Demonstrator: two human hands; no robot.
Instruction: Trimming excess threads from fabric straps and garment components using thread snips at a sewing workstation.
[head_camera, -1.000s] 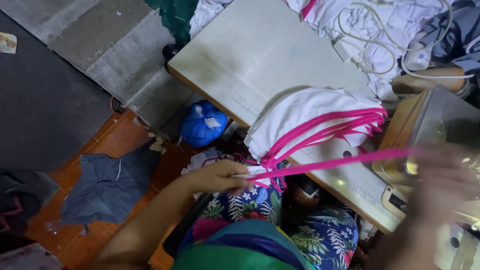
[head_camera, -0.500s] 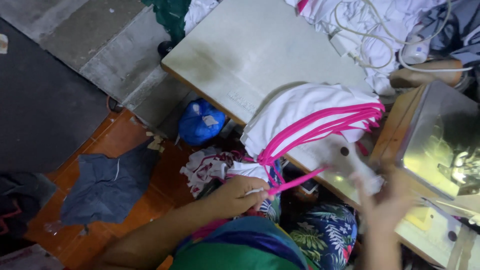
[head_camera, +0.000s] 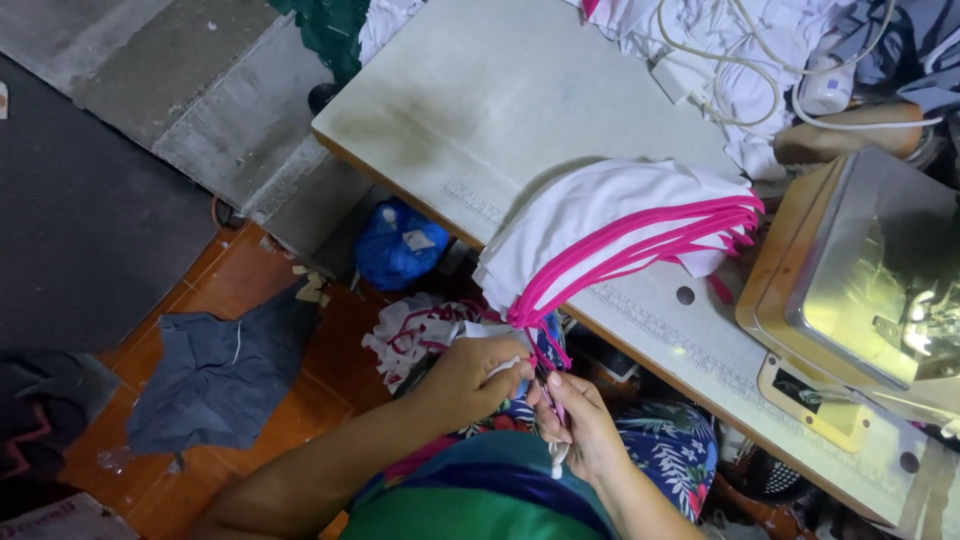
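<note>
Right hand (head_camera: 583, 425) back beside left hand (head_camera: 478, 372).

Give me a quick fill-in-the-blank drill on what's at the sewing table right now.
1. The stack of white fabric pieces on the sewing table is edged with ____ trim.
2. The blue plastic bag sits on the ____, beside the table.
3. The left hand and right hand meet ____ the table edge, pinching the trim ends.

Missing words: pink; floor; below
</note>
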